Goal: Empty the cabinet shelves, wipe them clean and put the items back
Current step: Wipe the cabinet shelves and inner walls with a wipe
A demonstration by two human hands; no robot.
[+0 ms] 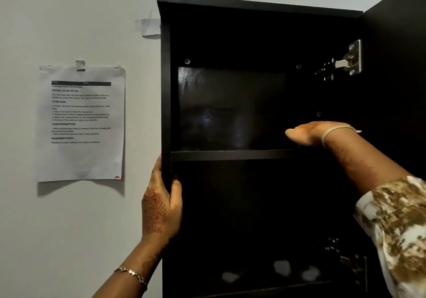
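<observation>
The cabinet hung dark on the wall with its door swung open, out past the right hand. That hand reached into the upper compartment and hovered low over the right end of the shelf; one digit pointed left, while the other fingers were lost in the dark, so I could not tell whether they were open or held anything. Nothing showed in that compartment apart from the hand.

Below the shelf, the left hand gripped the front edge of the cabinet's left side panel, thumb inside and fingers wrapped round the outside. Far beneath both hands, on the floor of the lower compartment, lay three pale things, too blurred to name.

A metal hinge sat above the right hand. Left of the left fingers, a printed sheet was taped to the wall.
</observation>
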